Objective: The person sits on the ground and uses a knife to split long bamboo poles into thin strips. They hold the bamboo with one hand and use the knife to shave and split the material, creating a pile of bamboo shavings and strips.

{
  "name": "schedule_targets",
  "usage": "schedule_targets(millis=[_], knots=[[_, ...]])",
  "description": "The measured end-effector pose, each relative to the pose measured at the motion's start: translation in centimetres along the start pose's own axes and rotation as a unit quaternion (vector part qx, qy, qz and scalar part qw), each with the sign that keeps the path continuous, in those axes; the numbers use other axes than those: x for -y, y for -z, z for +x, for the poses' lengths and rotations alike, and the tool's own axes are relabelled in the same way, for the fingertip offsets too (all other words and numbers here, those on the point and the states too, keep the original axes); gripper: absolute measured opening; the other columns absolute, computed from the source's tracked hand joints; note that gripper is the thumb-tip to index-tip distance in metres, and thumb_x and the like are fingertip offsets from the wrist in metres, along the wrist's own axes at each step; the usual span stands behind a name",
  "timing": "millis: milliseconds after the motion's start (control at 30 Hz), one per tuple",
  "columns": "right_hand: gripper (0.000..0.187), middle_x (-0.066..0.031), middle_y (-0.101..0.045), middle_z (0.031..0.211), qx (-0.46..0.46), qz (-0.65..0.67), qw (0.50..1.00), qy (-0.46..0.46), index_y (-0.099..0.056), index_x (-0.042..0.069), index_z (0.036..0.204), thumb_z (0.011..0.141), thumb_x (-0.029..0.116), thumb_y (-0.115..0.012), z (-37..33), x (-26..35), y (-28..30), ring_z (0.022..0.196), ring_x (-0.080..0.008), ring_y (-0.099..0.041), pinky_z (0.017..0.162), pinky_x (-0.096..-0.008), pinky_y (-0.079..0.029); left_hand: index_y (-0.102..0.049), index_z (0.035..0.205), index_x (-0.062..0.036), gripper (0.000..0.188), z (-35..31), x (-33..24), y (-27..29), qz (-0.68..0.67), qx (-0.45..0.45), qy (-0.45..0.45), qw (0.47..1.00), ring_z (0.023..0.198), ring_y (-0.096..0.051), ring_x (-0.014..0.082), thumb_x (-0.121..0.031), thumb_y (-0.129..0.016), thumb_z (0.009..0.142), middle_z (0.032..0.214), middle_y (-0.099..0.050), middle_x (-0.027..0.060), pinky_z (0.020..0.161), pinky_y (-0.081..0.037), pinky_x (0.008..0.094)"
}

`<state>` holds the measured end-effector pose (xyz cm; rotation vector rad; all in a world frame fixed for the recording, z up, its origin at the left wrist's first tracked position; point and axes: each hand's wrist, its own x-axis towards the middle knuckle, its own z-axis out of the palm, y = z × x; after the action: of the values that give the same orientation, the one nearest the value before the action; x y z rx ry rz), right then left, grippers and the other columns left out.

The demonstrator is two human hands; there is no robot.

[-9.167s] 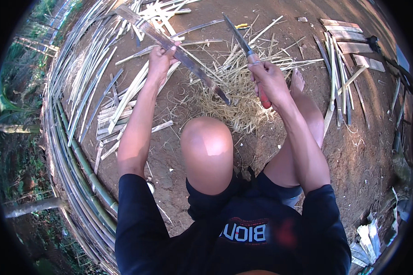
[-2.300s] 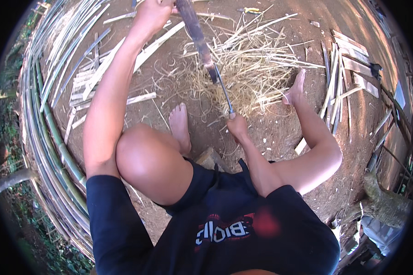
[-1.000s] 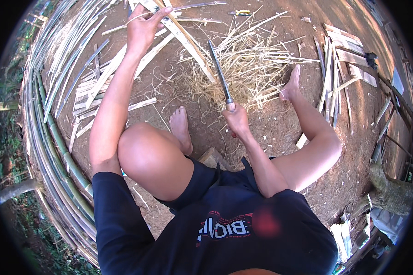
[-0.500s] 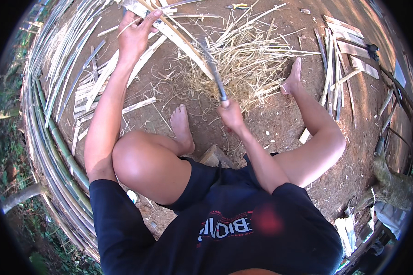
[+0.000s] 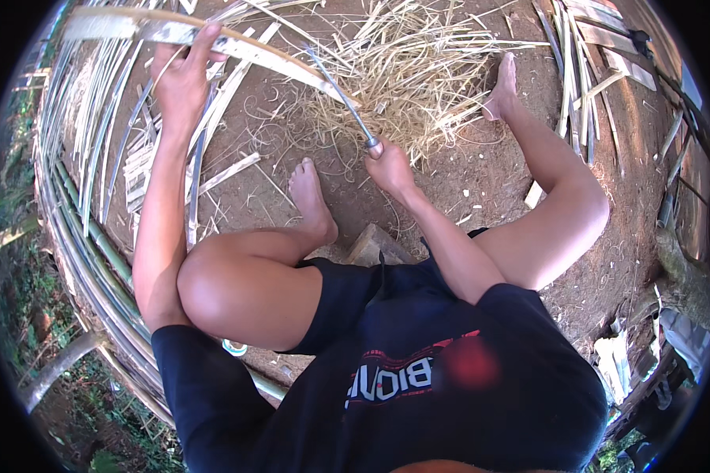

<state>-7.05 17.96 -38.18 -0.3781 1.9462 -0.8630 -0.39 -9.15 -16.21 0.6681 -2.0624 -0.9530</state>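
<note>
My left hand (image 5: 183,83), at the upper left, is closed around a long pale bamboo strip (image 5: 264,57). The strip slants from the far left down toward the middle, and its near end lies by the knife. In my right hand (image 5: 390,169) is the handle of a knife (image 5: 342,96) with a long narrow blade. The blade points up and to the left, crossing near the strip's end; whether it touches the strip I cannot tell. Beyond the knife spreads a heap of thin bamboo shavings (image 5: 418,75) on the ground.
Long bamboo poles (image 5: 95,236) curve along the left side. Split strips (image 5: 106,102) lie at the upper left, and more slats (image 5: 573,87) lie at the upper right. A wooden block (image 5: 377,243) sits between my legs. Brown soil (image 5: 465,197) surrounds my bare feet.
My left hand has moved left and nearer, carrying the bamboo strip, which lies more level. The knife in my right hand has shifted slightly left, its blade tilting further left. The view has shifted a little.
</note>
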Motion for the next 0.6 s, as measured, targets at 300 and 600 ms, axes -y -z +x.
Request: schedule_targets(millis=[300,600], knots=[[0.025,-0.0243,-0.066,0.095,-0.065,-0.086,0.994,-0.02,-0.062,0.003,0.103,0.087,0.02,-0.053,5.3,-7.6,-0.8,0.09,-0.038,-0.065,0.08,-0.0465,-0.049,-0.063,0.097,0.0009,0.023,-0.5,2.1,1.6,-0.021,0.003,0.04,0.999,0.064,-0.061,0.0119,-0.021,-0.067,0.091,0.08,-0.065,0.0081,0.062,-0.054,0.0258],[0.041,-0.0247,-0.065,0.101,-0.093,-0.067,0.992,-0.048,-0.057,0.006,0.119,0.086,0.03,-0.058,4.8,-7.9,0.9,0.098,-0.0391,-0.063,0.086,-0.0453,-0.049,-0.052,0.113,-0.0039,0.031,2.4,4.1,10.1,-0.171,-0.161,0.075,0.969,0.096,-0.061,0.0192,-0.029,-0.058,0.095,0.102,-0.061,0.0091,0.083,-0.053,0.037]])
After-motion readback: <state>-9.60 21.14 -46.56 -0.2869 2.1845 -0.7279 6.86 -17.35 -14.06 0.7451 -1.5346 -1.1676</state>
